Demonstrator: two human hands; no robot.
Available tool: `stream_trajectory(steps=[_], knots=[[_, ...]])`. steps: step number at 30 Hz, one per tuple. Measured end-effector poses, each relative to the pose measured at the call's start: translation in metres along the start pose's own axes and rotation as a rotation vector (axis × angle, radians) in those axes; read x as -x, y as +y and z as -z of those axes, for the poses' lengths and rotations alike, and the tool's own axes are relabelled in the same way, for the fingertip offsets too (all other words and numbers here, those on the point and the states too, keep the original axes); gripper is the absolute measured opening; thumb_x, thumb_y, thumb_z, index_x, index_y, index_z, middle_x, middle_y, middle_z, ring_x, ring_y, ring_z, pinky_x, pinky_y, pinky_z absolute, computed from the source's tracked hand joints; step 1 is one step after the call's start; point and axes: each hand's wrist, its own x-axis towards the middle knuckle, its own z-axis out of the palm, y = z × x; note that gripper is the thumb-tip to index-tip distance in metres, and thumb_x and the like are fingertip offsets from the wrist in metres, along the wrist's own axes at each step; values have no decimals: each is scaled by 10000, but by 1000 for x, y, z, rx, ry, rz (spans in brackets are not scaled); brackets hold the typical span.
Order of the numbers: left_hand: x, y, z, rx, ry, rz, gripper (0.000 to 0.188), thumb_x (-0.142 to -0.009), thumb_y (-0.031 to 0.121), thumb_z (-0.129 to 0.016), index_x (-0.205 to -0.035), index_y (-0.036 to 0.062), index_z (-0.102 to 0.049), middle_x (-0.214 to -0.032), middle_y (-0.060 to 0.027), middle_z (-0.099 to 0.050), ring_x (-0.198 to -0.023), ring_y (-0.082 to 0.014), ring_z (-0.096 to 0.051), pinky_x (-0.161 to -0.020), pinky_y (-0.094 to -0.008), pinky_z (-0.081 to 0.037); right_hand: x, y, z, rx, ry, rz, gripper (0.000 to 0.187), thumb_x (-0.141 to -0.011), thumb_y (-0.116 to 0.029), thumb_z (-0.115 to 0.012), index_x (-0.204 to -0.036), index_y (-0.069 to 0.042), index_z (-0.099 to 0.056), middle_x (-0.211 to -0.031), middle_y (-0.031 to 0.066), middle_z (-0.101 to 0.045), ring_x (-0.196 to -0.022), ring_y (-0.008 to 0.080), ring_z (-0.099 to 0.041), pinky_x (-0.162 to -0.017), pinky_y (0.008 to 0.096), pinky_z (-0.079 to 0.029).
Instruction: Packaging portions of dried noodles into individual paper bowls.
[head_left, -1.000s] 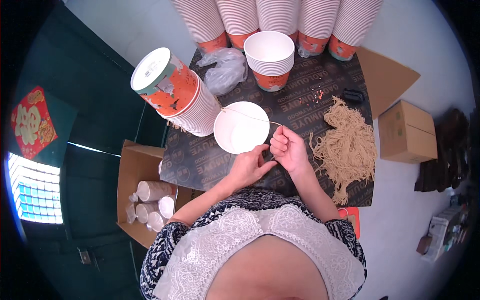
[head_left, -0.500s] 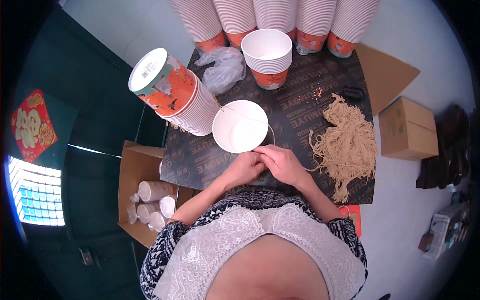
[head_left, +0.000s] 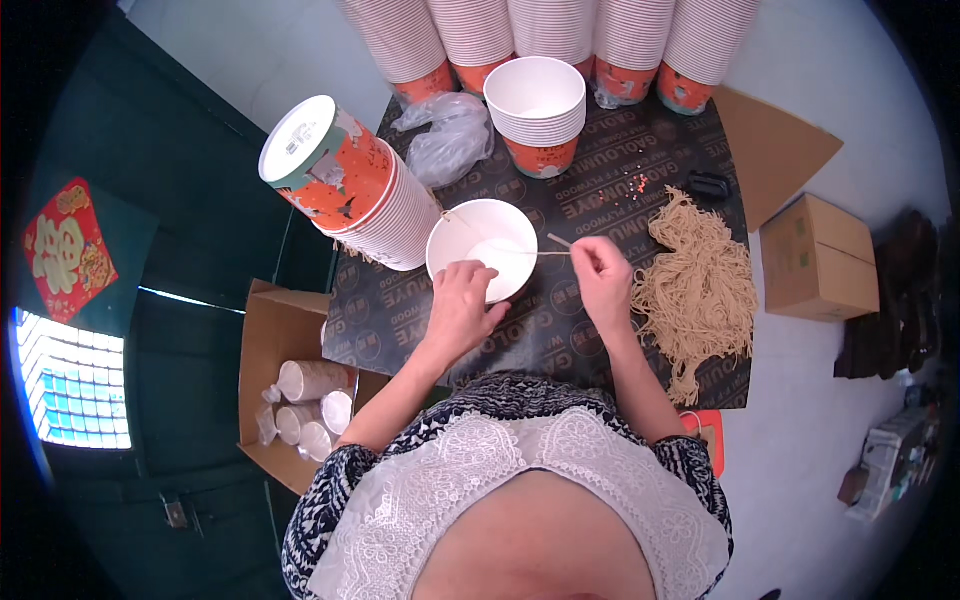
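A white paper bowl (head_left: 482, 247) stands upright on the dark board (head_left: 560, 330). My left hand (head_left: 462, 305) rests on its near rim, fingers curled over the edge. My right hand (head_left: 603, 277) pinches a thin tan cord (head_left: 540, 252) that stretches across the bowl's mouth. A heap of the same tan cords (head_left: 697, 285) lies just right of my right hand.
A tilted stack of orange-and-white bowls (head_left: 345, 190) lies left of the bowl. An upright stack (head_left: 538, 110) and crumpled clear bags (head_left: 448, 140) sit behind it, with tall stacks (head_left: 560, 35) at the back. Cardboard boxes stand at the left (head_left: 290, 370) and the right (head_left: 815, 258).
My hands were together at the bowl's near edge. They have moved apart: the right hand has drawn the cord to the right across the bowl, and the left now grips the rim.
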Motion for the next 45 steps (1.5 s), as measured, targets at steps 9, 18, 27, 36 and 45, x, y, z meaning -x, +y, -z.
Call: stream_trajectory(steps=[9, 18, 27, 36, 45], knots=[[1, -13, 13, 176, -315, 165, 107, -832, 123, -625, -869, 36, -677, -780, -138, -660, -813, -301, -633, -1074, -553, -242, 12, -27, 2, 79, -61, 262, 87, -771, 54, -661, -821, 3, -612, -923, 46, -525, -625, 78, -481, -503, 207, -375], [-4, -1, 23, 390, -269, 299, 127, -854, 130, -627, -784, 25, -647, -593, -92, -576, -591, -268, -545, -1084, -472, -273, 26, -44, -10, 104, -117, 328, 144, -723, 71, -660, -812, -3, -573, -914, 104, -512, -729, 223, -577, -598, 309, -479], [-8, 4, 28, 339, -386, 286, 162, -879, 160, -591, -799, 27, -637, -653, -137, -595, -692, -297, -594, -1083, -483, -247, 27, -41, -13, 129, -113, 359, 156, -721, 70, -668, -813, -7, -568, -902, 102, -519, -717, 226, -580, -561, 311, -480], [-8, 5, 24, 338, -389, 265, 157, -877, 151, -590, -797, 26, -641, -665, -130, -613, -719, -291, -612, -1078, -498, -246, 28, -38, -13, 136, -126, 339, 153, -719, 64, -664, -813, -13, -571, -895, 102, -524, -721, 241, -583, -576, 326, -484], [2, 10, 13, 132, -182, 33, 86, -809, 112, -627, -766, 40, -644, -670, -106, -609, -730, -281, -613, -1057, -526, -280, 32, -17, -26, 108, -168, 189, 78, -776, 5, -657, -825, -9, -598, -844, 111, -566, -715, 275, -602, -598, 344, -486]])
